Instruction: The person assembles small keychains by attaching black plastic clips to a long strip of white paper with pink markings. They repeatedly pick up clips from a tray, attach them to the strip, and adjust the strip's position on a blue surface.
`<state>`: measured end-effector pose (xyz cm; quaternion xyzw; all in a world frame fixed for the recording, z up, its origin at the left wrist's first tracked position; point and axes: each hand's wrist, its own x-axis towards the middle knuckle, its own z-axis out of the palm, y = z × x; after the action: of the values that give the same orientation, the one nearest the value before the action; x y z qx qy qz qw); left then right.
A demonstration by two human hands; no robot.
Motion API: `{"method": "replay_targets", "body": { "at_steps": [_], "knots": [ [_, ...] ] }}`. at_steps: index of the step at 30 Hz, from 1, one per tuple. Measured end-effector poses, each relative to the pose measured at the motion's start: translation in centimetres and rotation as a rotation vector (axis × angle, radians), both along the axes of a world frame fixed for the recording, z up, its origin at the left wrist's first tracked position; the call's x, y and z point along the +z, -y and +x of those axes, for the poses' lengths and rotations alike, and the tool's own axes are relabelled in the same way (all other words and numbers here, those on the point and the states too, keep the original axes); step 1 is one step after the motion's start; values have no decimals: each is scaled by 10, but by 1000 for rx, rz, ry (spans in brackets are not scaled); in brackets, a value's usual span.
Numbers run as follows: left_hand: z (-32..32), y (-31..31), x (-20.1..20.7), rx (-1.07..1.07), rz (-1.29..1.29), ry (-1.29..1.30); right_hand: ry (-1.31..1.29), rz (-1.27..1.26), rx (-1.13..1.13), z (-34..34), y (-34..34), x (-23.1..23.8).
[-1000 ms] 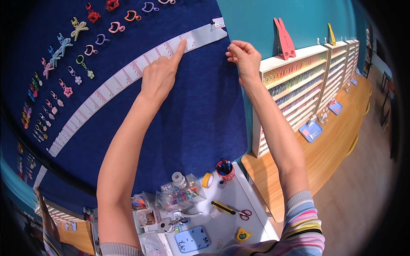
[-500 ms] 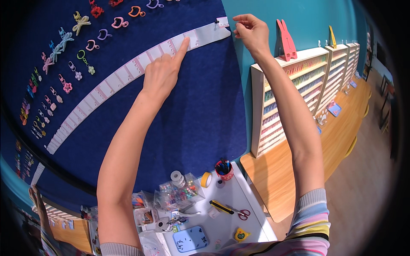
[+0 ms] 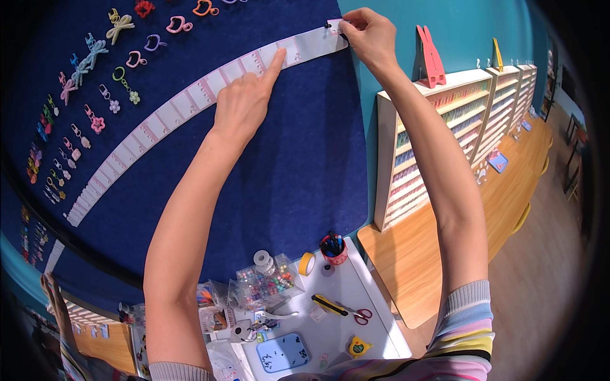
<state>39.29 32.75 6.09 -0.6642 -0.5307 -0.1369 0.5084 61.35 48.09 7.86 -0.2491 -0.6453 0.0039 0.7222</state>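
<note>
A long white paper strip (image 3: pixel 184 104), printed with pinkish sections, runs in an arc across the dark blue felt board (image 3: pixel 298 159). My left hand (image 3: pixel 241 108) presses its outstretched index fingertip on the strip near its right end, the other fingers curled and holding nothing. At the far right end, my right hand (image 3: pixel 372 41) pinches a small white paper label (image 3: pixel 333 27) between thumb and fingertips. A small black pin or clip (image 3: pixel 328 25) sits at that label's left edge.
Colourful keychains (image 3: pixel 96 120) hang on the board's left. Below, a white table (image 3: pixel 375 317) carries a blue tray (image 3: pixel 283 353), scissors (image 3: pixel 363 316), a yellow box cutter (image 3: pixel 329 305), bead boxes (image 3: pixel 267 279) and a pen cup (image 3: pixel 333 251). White shelves (image 3: pixel 438 133) stand right, on a wooden counter (image 3: pixel 419 279).
My right hand has moved slightly left onto the small label at the strip's end and now pinches it. The left index finger stays on the strip.
</note>
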Motion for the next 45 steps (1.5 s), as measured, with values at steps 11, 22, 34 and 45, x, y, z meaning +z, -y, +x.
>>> {"method": "replay_targets", "body": {
  "at_steps": [11,22,34,45],
  "knots": [
    [-1,-2,-1,-15,25,-9,-58,-6,-22,-4,1,7],
    [0,-2,-1,-2,24,-8,7,23,-6,0,8,5],
    [-1,-2,-3,5,41,-20,14,4,41,4,11,-4],
    [-1,-3,-2,-9,41,-16,1,-15,-23,-2,-1,0]
  ]
}}
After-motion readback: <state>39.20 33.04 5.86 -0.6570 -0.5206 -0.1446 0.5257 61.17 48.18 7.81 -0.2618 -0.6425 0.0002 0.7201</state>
